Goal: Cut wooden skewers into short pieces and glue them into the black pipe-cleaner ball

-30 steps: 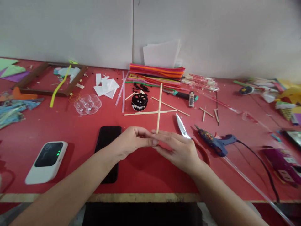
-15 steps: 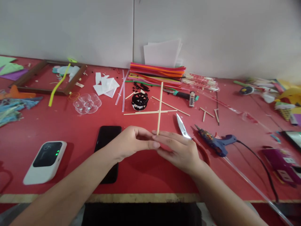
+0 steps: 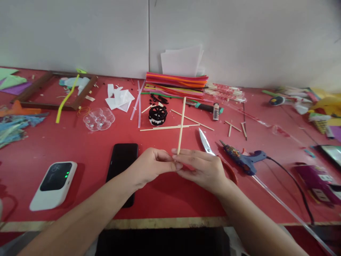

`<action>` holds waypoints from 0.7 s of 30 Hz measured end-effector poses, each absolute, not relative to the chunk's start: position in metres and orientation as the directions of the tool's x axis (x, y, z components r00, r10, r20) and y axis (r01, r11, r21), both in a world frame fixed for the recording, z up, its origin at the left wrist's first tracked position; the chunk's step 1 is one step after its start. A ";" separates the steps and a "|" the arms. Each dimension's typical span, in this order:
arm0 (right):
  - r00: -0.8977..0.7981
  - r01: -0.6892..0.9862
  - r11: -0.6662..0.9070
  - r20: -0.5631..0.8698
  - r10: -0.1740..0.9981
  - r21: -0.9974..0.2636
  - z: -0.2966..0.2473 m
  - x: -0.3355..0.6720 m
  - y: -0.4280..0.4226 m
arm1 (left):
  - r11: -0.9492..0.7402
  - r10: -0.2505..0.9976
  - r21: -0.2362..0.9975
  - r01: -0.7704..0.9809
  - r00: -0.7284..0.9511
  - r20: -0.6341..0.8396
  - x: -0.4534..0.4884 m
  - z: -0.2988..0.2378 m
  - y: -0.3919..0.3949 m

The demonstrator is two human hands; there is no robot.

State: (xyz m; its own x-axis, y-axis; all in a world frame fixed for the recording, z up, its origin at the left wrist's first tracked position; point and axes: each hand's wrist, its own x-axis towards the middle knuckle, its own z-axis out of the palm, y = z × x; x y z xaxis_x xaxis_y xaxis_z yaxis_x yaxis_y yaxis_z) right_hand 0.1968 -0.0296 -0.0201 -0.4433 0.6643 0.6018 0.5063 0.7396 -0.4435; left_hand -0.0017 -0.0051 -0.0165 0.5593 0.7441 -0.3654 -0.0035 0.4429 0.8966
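A thin wooden stick stands nearly upright above the table, its top leaning slightly right. At its lower end the fingertips of my left hand and my right hand meet, both closed in a pinch around it. The very bottom of the stick is hidden by the fingers. Behind the hands lie more wooden sticks and a small round black-and-white piece. Close to my right hand are red-handled scissors, and my left forearm crosses over a black phone.
Right of the scissors rests a blue glue gun with its cord. A white device with a dark screen sits at front left. Pipe cleaners, paper scraps, a clear plastic palette and a brown frame line the back.
The camera view has shifted slightly. The stick tilts a little more to the right at its top; both hands keep their hold on it.
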 end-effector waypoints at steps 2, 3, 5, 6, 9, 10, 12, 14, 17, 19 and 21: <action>-0.444 0.499 0.733 0.590 0.674 -0.462 -0.021 0.197 -0.029 | 0.446 0.744 0.895 -0.001 0.557 -0.370 -0.002 -0.017 -0.006; -0.443 0.498 0.729 0.585 0.679 -0.470 -0.022 0.198 -0.029 | 0.447 0.746 0.895 -0.001 0.553 -0.371 -0.002 -0.016 -0.006; -0.444 0.500 0.715 0.564 0.696 -0.488 -0.024 0.197 -0.029 | 0.459 0.755 0.889 -0.005 0.530 -0.387 -0.001 -0.015 -0.007; -0.442 0.502 0.703 0.549 0.709 -0.504 -0.024 0.197 -0.028 | 0.470 0.758 0.883 -0.008 0.516 -0.399 -0.001 -0.014 -0.007; -0.433 0.518 0.632 0.461 0.775 -0.576 -0.021 0.200 -0.025 | 0.499 0.771 0.867 -0.023 0.469 -0.431 -0.003 -0.013 -0.005; -0.408 0.538 0.588 0.424 0.809 -0.604 -0.018 0.203 -0.024 | 0.501 0.779 0.865 -0.034 0.453 -0.434 -0.003 -0.012 -0.004; -0.286 0.630 0.443 0.340 0.896 -0.638 -0.009 0.211 -0.023 | 0.503 0.798 0.861 -0.072 0.421 -0.431 -0.005 -0.012 -0.002; -0.133 0.775 0.246 0.230 0.964 -0.582 0.001 0.223 -0.025 | 0.509 0.813 0.852 -0.124 0.393 -0.429 -0.006 -0.012 0.000; -0.087 0.962 0.095 0.040 0.995 -0.258 0.008 0.242 -0.040 | 0.499 0.836 0.848 -0.181 0.360 -0.415 -0.007 -0.012 0.002; -0.102 0.992 0.100 -0.023 0.995 -0.071 0.004 0.251 -0.057 | 0.471 0.853 0.862 -0.186 0.345 -0.392 -0.007 -0.013 0.002; -0.118 0.993 0.118 -0.002 0.993 0.023 -0.004 0.257 -0.076 | 0.431 0.871 0.886 -0.170 0.336 -0.359 -0.007 -0.014 0.002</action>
State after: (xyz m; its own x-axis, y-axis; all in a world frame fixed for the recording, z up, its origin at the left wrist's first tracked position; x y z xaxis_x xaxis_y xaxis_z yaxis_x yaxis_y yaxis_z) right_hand 0.2568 -0.0756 -0.0043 -0.1181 0.9930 -0.0019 0.9927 0.1181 0.0229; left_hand -0.0072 0.0019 -0.0141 0.3358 0.8707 -0.3592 -0.1696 0.4310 0.8862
